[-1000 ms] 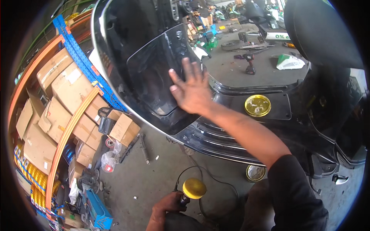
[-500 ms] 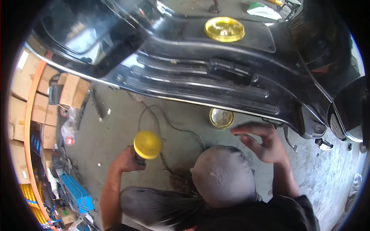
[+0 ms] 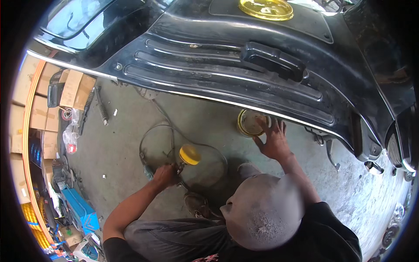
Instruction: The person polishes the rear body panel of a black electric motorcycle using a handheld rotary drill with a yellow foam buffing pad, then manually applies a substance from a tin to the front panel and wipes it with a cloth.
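Note:
My left hand [image 3: 166, 175] is closed around the handle of a tool with a round yellow head [image 3: 190, 155], which looks like a polisher with a foam pad. The head is slightly smeared by motion. A small round tin [image 3: 249, 123] with a yellowish rim and pale contents stands on the floor under the edge of a black vehicle panel. At the tin's right side is my right hand [image 3: 276, 142], fingers spread, with the fingertips over the rim. Whether they touch the contents I cannot tell.
The ribbed black panel [image 3: 209, 72] spans the view ahead, with a yellow round lid-like dish [image 3: 266, 9] on it. A dark cable [image 3: 205, 144] loops over the floor. Cardboard boxes [image 3: 76, 89] and a blue box [image 3: 80, 209] stand at left. A metal pedal-like lever [image 3: 332, 155] hangs at right.
My right hand has moved forward and left to the tin. The left hand has shifted right with the yellow-headed tool, whose head has tilted. The view has shifted too.

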The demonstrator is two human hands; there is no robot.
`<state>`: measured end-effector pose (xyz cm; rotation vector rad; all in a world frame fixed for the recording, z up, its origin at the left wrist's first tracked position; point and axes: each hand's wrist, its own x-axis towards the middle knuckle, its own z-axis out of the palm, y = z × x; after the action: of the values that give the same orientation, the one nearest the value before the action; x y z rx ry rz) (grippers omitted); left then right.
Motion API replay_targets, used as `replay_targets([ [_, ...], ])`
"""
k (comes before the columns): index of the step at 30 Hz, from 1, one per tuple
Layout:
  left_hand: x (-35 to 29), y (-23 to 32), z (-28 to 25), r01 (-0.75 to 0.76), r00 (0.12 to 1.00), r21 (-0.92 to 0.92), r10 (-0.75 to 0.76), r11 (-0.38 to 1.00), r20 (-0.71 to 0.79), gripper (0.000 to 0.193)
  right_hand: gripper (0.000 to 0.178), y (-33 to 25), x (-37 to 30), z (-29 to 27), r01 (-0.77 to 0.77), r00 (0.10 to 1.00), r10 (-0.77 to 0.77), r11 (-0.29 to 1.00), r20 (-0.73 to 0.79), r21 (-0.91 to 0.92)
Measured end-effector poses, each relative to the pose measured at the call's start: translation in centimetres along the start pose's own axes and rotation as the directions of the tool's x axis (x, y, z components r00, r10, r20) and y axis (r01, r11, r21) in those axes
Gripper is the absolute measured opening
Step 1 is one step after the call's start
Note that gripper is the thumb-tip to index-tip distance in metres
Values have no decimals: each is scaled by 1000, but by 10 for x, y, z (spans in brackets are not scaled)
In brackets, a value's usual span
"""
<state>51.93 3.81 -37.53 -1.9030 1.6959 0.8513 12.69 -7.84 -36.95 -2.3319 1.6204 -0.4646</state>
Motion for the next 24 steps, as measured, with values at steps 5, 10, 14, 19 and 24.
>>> replay_targets([
  [5, -2, 7, 0, -58, 998, 63, 59, 996, -27, 41, 82, -11, 4, 2, -40, 993, 48, 997, 106, -73],
  [10, 28, -7, 26, -329, 935, 111, 340, 938, -106, 40, 68, 2, -11, 4, -217, 953, 190, 972, 235, 92],
  [14, 37, -8, 1, -302, 953, -10, 302, 953, 41, 39, 71, -10, -47, -6, -136, 986, 149, 978, -78, 159],
  [19, 47, 8, -38, -339, 929, 71, 321, 938, 186, 36, 57, 36, -251, -18, -821, 568, 776, 558, 275, 121],
  [24, 54, -3, -73, -377, 904, 95, 344, 921, 253, 35, 47, 35, -455, -62, -983, -182, 954, -181, -237, 26],
])
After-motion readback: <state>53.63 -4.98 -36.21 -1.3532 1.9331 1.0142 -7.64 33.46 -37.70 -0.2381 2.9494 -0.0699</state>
